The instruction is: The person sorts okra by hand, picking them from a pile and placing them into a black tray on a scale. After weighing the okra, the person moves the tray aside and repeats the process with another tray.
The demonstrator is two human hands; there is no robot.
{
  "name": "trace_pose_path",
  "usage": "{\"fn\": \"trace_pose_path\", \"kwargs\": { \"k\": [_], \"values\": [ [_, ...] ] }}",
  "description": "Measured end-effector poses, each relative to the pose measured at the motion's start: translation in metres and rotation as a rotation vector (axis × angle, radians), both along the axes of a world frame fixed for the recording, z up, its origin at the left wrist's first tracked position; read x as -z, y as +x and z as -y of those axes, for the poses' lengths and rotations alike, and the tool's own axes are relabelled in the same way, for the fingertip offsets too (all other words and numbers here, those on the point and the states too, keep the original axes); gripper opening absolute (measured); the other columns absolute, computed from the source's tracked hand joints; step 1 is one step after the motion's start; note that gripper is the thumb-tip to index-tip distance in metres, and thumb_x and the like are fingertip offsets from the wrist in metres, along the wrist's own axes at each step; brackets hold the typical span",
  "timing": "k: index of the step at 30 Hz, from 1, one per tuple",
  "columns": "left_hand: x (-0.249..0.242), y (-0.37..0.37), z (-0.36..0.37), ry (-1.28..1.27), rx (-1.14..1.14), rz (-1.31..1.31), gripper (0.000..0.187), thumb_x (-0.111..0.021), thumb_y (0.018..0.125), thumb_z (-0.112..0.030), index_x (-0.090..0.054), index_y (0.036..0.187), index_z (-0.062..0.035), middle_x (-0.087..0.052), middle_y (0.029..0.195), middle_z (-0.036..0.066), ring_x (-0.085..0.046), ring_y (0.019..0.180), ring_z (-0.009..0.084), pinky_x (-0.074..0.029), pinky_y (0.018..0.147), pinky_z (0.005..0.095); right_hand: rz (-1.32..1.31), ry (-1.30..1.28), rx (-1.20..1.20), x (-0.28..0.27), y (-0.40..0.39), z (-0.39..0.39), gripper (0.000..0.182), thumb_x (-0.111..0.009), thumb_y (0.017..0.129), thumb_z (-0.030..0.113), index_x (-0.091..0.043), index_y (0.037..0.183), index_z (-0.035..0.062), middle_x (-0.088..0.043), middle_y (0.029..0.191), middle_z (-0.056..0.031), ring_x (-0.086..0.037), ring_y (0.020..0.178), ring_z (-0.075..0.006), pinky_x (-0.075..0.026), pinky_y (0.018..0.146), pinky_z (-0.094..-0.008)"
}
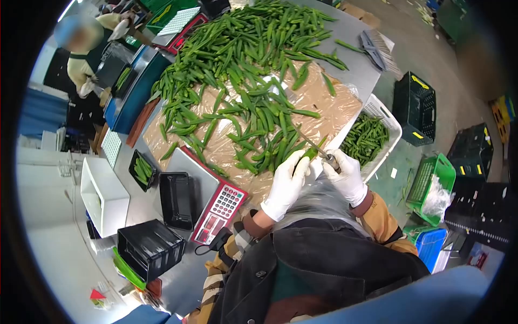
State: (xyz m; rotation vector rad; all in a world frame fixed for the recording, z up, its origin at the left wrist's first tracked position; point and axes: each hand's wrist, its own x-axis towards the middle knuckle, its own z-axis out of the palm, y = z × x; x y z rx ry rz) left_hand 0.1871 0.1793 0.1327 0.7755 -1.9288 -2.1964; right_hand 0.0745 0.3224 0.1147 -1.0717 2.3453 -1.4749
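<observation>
My right hand (345,176), in a white glove, is closed around the handle of a thin knife (310,142), whose narrow blade points up and left over the table. My left hand (286,184), also gloved in white, pinches a green okra pod (311,153) close to the blade. Just beyond my hands lies a large spread of okra pods (253,40) on a brown plastic-covered sheet (329,110). To the right of my right hand, a white basket (398,129) holds more okra.
Left of me stands a red scale (221,202) with a black tray (176,208) on its plate. Stacked black trays (151,249) and a small tray of okra (142,170) are nearby. A brush (377,51) lies at the far edge. Crates (414,108) line the floor. Another person (81,62) works at upper left.
</observation>
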Motion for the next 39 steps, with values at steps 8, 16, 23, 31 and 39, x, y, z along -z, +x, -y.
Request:
{"fn": "trace_pose_path", "kwargs": {
  "k": [8, 16, 23, 31, 39],
  "values": [
    [-0.048, 0.004, -0.006, 0.125, 0.212, -0.129, 0.03, -0.052, 0.103, -0.019, -0.057, 0.127, -0.0036, -0.056, 0.08, -0.002, -0.046, 0.067, 0.0042, -0.039, 0.06, 0.0199, 0.201, -0.061, 0.469, 0.114, -0.085, -0.087, 0.018, -0.063, 0.094, 0.02, -0.068, 0.097, 0.0035, -0.062, 0.069, -0.0025, -0.055, 0.053, -0.0136, -0.047, 0.051, -0.0294],
    [-0.011, 0.069, 0.042, 0.103, -0.257, 0.012, 0.026, -0.052, 0.102, -0.015, -0.059, 0.124, -0.0023, -0.05, 0.073, -0.005, -0.04, 0.054, 0.0019, -0.03, 0.046, 0.0187, 0.612, -0.046, 0.695, 0.143, -0.139, -0.09, 0.018, -0.063, 0.094, 0.021, -0.063, 0.104, 0.0048, -0.055, 0.067, 0.0023, -0.046, 0.048, -0.0061, -0.036, 0.041, -0.0207],
    [0.007, 0.162, 0.062, -0.013, -0.832, 0.159, 0.013, -0.063, 0.097, -0.017, -0.063, 0.103, -0.005, -0.045, 0.062, -0.007, -0.037, 0.048, 0.0022, -0.027, 0.043, 0.0198, 0.357, 0.122, 0.339, 0.169, -0.16, 0.001, 0.031, -0.064, 0.091, 0.014, -0.06, 0.115, -0.0055, -0.069, 0.088, -0.01, -0.063, 0.075, -0.0168, -0.052, 0.068, -0.0309],
    [0.044, 0.177, 0.038, 0.087, -0.963, 0.196, 0.011, -0.065, 0.095, -0.014, -0.062, 0.1, -0.0052, -0.046, 0.064, -0.007, -0.038, 0.05, 0.0019, -0.028, 0.045, 0.0199, -0.606, 0.305, 0.475, 0.13, -0.209, 0.083, 0.04, -0.067, 0.083, 0.015, -0.063, 0.123, 0.0094, -0.065, 0.11, -0.0187, -0.062, 0.102, -0.0328, -0.046, 0.094, -0.0421],
    [0.03, 0.121, 0.022, 0.134, -0.816, 0.171, 0.009, -0.063, 0.096, -0.011, -0.066, 0.102, -0.0048, -0.049, 0.064, -0.008, -0.04, 0.05, 0.0016, -0.029, 0.046, 0.0195, -0.347, 0.225, -0.651, 0.121, -0.035, 0.198, 0.021, -0.069, 0.078, 0.018, -0.074, 0.098, 0.0142, -0.064, 0.086, -0.0096, -0.063, 0.088, -0.0291, -0.051, 0.079, -0.0405]
  ]
}}
